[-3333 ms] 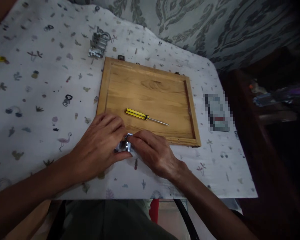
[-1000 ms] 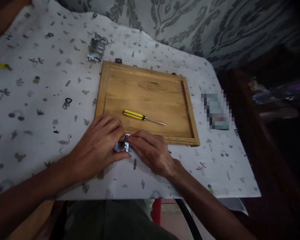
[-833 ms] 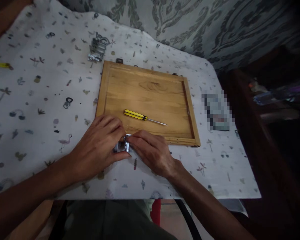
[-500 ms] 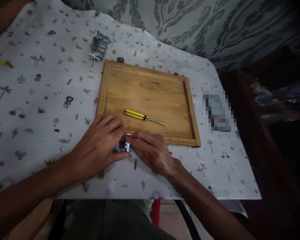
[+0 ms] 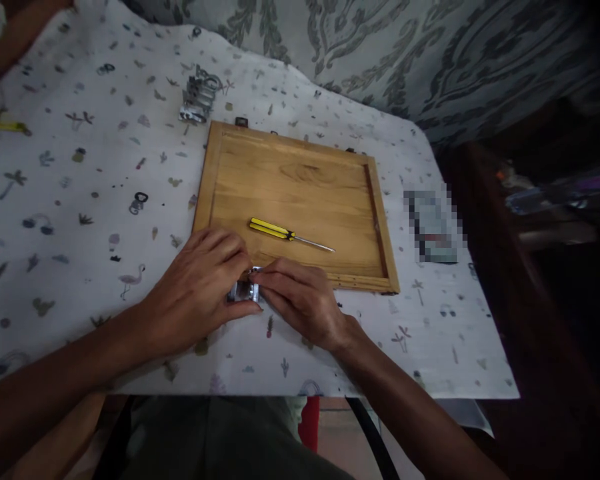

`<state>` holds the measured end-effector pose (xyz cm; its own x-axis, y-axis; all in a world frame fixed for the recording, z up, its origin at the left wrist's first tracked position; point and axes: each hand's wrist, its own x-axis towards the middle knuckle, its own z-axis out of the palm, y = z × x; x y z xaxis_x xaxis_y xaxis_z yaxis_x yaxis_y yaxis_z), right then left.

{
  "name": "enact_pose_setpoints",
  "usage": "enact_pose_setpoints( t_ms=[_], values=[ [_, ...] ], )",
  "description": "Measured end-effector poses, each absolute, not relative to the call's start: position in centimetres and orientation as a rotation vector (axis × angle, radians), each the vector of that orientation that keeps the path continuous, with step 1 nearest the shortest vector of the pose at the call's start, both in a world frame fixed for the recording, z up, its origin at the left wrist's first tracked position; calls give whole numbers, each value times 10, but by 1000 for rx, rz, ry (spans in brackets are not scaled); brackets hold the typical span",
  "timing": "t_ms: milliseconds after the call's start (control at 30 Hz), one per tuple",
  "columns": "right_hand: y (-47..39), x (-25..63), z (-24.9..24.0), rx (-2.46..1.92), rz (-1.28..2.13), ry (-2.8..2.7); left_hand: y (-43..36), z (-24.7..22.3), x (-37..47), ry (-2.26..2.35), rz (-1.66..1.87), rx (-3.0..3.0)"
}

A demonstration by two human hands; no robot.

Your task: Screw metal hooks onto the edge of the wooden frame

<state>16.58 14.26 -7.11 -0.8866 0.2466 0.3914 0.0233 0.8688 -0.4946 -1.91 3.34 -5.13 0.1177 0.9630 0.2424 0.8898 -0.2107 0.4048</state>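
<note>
My left hand (image 5: 196,290) is closed around a small shiny metal bracket (image 5: 253,292) at the near edge of a shallow wooden frame (image 5: 290,173), its thumb along the bracket's near side. From the right, my right hand (image 5: 303,300) pinches at the top of the same bracket. Whether its fingertips hold anything small there is hidden. Inside the frame lies a screwdriver (image 5: 273,229) with a yellow and black handle, its metal tip pointing right.
Several similar metal brackets (image 5: 199,93) stand grouped behind the frame. A pixelated flat item (image 5: 434,227) lies to the right on the patterned tablecloth (image 5: 80,267). Something yellow (image 5: 9,125) is at the far left. A patterned curtain or wall covering (image 5: 380,53) rises behind.
The bracket between my hands has turned or shifted slightly, and more of its shiny inside shows. Both hands stay in nearly the same place; the view has moved a little.
</note>
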Motion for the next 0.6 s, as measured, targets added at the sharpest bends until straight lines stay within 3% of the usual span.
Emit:
enact_pose_setpoints(
  t_ms=[600],
  values=[
    [143, 168, -70, -282, 816, -2503, 33, -54, -21, 1832, 735, 2197]
  ],
)
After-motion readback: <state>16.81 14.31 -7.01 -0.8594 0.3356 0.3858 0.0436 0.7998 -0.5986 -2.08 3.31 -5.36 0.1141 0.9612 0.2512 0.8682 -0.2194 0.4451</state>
